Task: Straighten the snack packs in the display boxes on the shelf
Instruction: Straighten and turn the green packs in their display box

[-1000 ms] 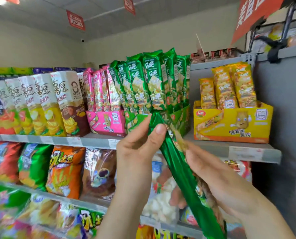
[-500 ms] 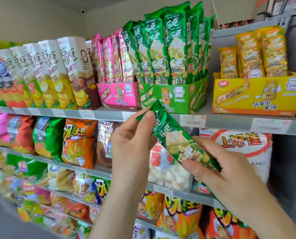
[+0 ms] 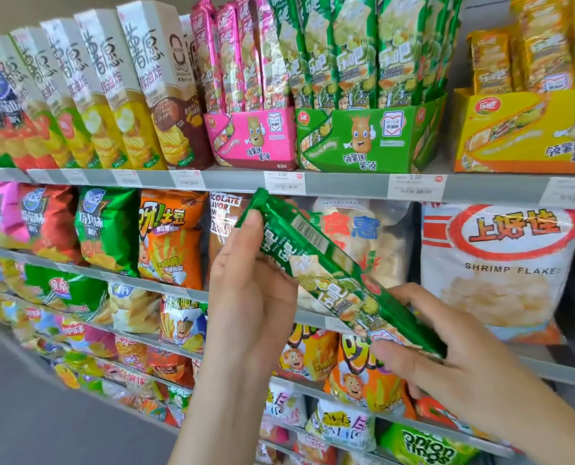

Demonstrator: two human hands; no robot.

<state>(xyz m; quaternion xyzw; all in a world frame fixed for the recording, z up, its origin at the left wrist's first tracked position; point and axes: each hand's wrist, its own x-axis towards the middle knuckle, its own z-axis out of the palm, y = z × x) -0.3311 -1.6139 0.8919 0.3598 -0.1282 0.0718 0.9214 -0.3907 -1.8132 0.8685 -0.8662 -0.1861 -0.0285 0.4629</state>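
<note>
I see one long green pack (image 3: 316,260) held in front of the shelving, tilted from upper left down to lower right, barcode side towards me; my left hand (image 3: 249,290) grips its upper end, my right hand (image 3: 447,357) pinches the lower end; on the top shelf (image 3: 239,181) the pink box (image 3: 256,139) and green box (image 3: 363,139) touch, the yellow box (image 3: 527,132) stands just beside them; each holds matching packs standing upright.

Snack pack (image 3: 313,250): glossy green foil, white characters, grey barcode panel, pale chip print. Pink box (image 3: 252,139), green box (image 3: 363,139) and yellow box (image 3: 514,135): each carries a tan cartoon potato figure. Shelf edge (image 3: 346,186): grey. Price labels (image 3: 417,186): white. Shrimp-flake bag (image 3: 500,263): white, red oval ring.
</note>
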